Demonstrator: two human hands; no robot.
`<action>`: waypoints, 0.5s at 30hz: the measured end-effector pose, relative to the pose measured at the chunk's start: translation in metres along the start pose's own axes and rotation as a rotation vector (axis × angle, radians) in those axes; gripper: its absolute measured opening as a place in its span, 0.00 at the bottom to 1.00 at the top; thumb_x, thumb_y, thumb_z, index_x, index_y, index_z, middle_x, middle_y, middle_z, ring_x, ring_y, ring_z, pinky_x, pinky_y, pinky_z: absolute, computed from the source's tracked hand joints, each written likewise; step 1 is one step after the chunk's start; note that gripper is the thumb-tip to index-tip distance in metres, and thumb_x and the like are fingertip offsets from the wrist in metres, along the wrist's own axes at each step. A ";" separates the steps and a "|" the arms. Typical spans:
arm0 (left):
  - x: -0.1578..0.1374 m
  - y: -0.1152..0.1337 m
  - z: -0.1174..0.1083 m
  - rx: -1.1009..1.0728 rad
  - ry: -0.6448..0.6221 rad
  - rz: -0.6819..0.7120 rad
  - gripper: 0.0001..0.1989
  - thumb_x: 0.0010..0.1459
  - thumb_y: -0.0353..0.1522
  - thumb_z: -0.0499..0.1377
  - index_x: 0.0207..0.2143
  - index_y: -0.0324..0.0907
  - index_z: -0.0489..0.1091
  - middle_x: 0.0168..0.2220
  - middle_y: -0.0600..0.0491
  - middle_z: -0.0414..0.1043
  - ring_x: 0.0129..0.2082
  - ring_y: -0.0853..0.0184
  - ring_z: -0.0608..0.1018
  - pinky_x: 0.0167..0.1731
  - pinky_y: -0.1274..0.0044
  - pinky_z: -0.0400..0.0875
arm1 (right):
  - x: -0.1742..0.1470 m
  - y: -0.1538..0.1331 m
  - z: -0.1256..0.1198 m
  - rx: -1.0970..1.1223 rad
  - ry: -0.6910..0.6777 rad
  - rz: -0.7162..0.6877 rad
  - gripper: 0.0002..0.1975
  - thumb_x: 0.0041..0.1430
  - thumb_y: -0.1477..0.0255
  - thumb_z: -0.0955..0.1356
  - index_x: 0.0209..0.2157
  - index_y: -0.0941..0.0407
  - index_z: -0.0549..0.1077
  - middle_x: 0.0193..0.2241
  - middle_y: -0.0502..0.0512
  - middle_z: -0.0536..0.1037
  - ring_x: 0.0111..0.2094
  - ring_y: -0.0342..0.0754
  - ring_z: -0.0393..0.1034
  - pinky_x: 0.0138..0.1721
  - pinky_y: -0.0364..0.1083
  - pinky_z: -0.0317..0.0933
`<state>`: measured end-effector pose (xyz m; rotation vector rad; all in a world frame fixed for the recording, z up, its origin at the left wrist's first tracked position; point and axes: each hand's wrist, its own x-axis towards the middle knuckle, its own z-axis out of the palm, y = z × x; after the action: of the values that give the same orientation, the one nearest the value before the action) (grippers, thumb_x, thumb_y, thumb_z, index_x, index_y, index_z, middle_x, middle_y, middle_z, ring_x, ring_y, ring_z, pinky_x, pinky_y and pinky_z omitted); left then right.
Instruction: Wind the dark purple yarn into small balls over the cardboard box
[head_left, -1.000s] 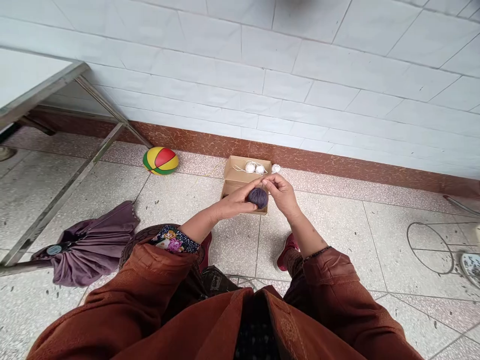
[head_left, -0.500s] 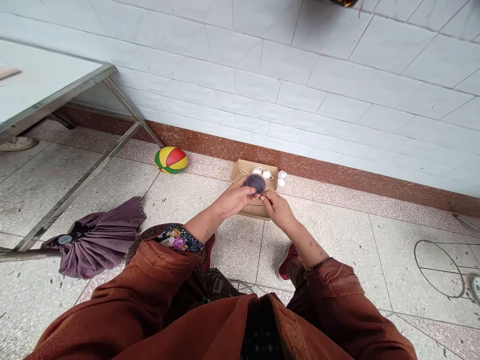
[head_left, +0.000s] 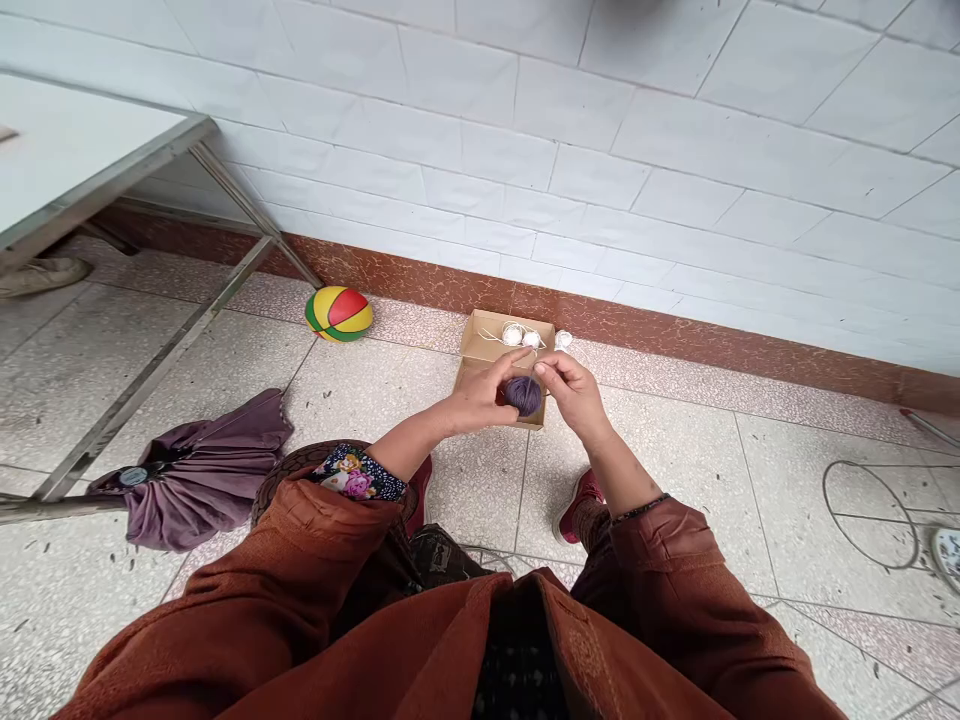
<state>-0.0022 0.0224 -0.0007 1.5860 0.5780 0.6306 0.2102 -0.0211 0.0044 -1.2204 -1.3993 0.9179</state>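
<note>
A small ball of purple yarn (head_left: pixel 523 396) rests in my left hand (head_left: pixel 480 398), whose thumb lies below it and fingers reach over the top. Close by on the right, my right hand (head_left: pixel 576 392) has thumb and fingers pinched at the yarn's loose strand, which is too thin to follow clearly. Both hands are above an open cardboard box (head_left: pixel 480 346) on the floor. White yarn balls (head_left: pixel 512 334) with loose ends lie in its far half. Another white ball (head_left: pixel 563 340) sits on the floor just right of the box.
A red, yellow and green ball (head_left: pixel 339 314) lies by the wall beside a metal-framed table (head_left: pixel 187 135). Crumpled purple cloth (head_left: pixel 202 475) is on the floor at left. A wire hoop frame (head_left: pixel 870 515) stands at right. Another person's shoe (head_left: pixel 45 275) shows under the table.
The purple yarn ball has come lower and slightly right, turned in my left hand, whose fingers now extend over it. My right hand has risen from below the ball to beside its top.
</note>
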 end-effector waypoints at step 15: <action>0.018 -0.003 -0.001 -0.058 0.378 -0.094 0.25 0.55 0.38 0.69 0.54 0.43 0.72 0.50 0.48 0.77 0.52 0.57 0.77 0.60 0.62 0.70 | -0.022 0.014 0.007 -0.212 -0.274 -0.104 0.20 0.72 0.52 0.69 0.34 0.52 0.79 0.32 0.53 0.80 0.34 0.49 0.73 0.41 0.48 0.68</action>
<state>0.0106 0.0357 -0.0021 1.3832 0.9008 0.8758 0.2049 -0.0392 -0.0149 -1.1958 -1.7989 0.9062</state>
